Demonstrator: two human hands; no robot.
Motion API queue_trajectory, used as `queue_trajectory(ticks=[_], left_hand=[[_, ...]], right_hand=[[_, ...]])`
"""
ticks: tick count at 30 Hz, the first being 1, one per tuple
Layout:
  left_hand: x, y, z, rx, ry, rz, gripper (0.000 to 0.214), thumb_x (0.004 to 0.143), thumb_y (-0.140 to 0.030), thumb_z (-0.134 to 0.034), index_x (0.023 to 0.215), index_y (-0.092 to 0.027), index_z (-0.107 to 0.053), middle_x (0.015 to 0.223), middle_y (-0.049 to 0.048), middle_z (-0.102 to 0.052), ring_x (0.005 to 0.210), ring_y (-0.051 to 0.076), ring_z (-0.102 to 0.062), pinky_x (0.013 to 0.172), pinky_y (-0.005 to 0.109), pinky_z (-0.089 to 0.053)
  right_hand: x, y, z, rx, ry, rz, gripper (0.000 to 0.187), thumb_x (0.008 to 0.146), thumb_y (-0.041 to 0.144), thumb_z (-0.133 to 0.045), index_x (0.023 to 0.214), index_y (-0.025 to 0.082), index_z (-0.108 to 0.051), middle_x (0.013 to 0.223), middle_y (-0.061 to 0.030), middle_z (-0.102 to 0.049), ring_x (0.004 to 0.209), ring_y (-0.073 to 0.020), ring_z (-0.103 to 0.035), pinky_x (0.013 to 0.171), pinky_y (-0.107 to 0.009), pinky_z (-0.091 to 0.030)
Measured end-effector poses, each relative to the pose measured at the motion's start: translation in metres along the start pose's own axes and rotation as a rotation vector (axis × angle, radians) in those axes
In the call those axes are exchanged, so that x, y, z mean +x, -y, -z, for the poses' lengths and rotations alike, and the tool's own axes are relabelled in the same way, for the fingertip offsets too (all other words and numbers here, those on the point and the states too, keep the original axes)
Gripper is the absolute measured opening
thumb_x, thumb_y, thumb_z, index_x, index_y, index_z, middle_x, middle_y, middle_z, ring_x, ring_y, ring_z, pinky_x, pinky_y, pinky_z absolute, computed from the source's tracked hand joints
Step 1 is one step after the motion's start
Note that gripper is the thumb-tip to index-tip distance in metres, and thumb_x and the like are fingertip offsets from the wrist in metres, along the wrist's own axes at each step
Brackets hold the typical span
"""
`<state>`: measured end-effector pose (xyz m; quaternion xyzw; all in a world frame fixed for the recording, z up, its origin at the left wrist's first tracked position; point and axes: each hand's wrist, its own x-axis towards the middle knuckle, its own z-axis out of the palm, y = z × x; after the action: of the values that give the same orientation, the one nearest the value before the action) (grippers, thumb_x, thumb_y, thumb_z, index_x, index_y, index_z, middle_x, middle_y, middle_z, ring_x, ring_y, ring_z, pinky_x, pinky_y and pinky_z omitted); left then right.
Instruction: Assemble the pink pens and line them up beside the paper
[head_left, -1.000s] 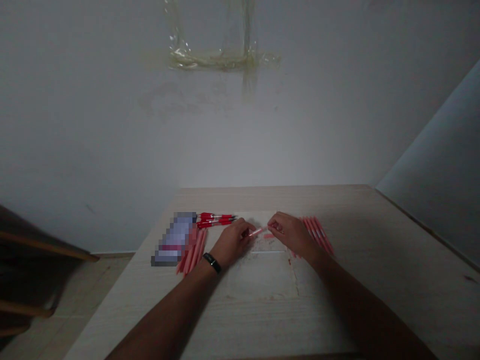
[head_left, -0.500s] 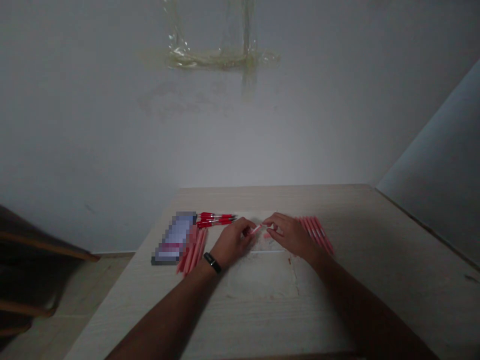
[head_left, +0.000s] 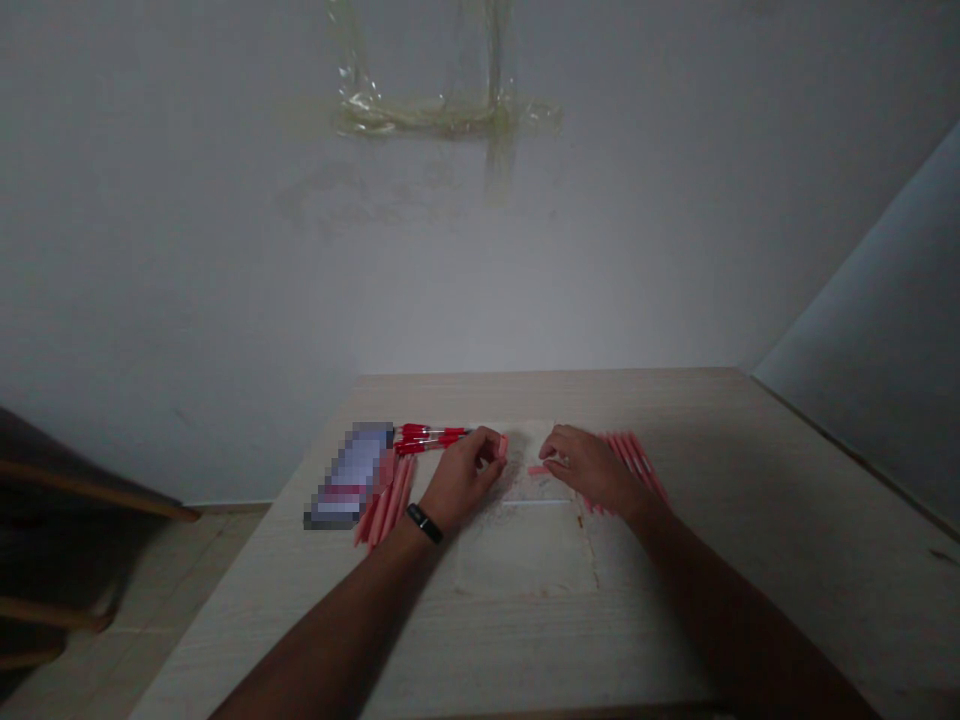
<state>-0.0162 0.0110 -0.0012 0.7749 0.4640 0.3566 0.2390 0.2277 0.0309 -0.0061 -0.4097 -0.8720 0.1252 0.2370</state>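
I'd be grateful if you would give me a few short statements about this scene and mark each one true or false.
1. The left hand wears a black wristband. True.
2. The right hand holds the red pens. False: the red pens lie on the table beyond the left hand, away from the right hand.
3. A short pink piece is held at the left hand's fingertips. True.
4. All the pink tubes lie in one group. False: one group of pink tubes lies near the left hand, and another group of pink tubes lies by the right hand.
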Motion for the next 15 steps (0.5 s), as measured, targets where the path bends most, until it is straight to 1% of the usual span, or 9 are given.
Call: queue_trajectory(ticks=[3, 8, 10, 15], left_hand=[[0.0001, 0.0020, -0.0005, -0.010, -0.001, 0.000, 0.011, 0.087, -0.026, -0.058, 0.095, -0.018, -0.057, 0.084, 0.0031, -0.066, 0.074, 0.015, -0.060, 0.065, 0.024, -0.044], [0.0006, 0.0033, -0.0004, 0.001, -0.019, -0.002, 0.010, 0.086, -0.024, -0.058, 0.094, -0.018, -0.056, 0.083, 0.0026, -0.065, 0.073, 0.014, -0.059, 0.065, 0.025, -0.044], [0.0003, 0.0033, -0.0005, 0.011, -0.020, -0.004, 0.011, 0.086, -0.024, -0.057, 0.095, -0.018, -0.058, 0.083, 0.0028, -0.065, 0.073, 0.014, -0.058, 0.066, 0.025, -0.044], [-0.0010, 0.0042, -0.0005, 0.087, 0.047, -0.014, 0.018, 0.089, -0.028, -0.055, 0.099, -0.017, -0.064, 0.086, 0.0053, -0.066, 0.076, 0.016, -0.058, 0.066, 0.026, -0.043]], right_hand=[[-0.0011, -0.0034, -0.0013, -0.014, 0.042, -0.006, 0.005, 0.088, 0.016, -0.062, 0.089, 0.019, -0.067, 0.090, -0.0035, -0.064, 0.085, -0.0167, -0.059, 0.076, -0.027, -0.042], [-0.0007, -0.0064, -0.0013, -0.007, 0.065, 0.005, 0.005, 0.089, 0.022, -0.063, 0.085, 0.019, -0.066, 0.086, -0.0030, -0.064, 0.081, -0.0164, -0.059, 0.074, -0.026, -0.041], [-0.0007, -0.0075, -0.0006, -0.004, 0.098, 0.009, 0.005, 0.088, 0.021, -0.064, 0.085, 0.019, -0.066, 0.086, -0.0028, -0.064, 0.080, -0.0162, -0.059, 0.072, -0.026, -0.040], [-0.0018, -0.0059, 0.0021, -0.024, 0.159, 0.026, 0.007, 0.087, 0.020, -0.064, 0.081, 0.018, -0.066, 0.083, -0.0028, -0.065, 0.078, -0.0169, -0.059, 0.069, -0.026, -0.039]])
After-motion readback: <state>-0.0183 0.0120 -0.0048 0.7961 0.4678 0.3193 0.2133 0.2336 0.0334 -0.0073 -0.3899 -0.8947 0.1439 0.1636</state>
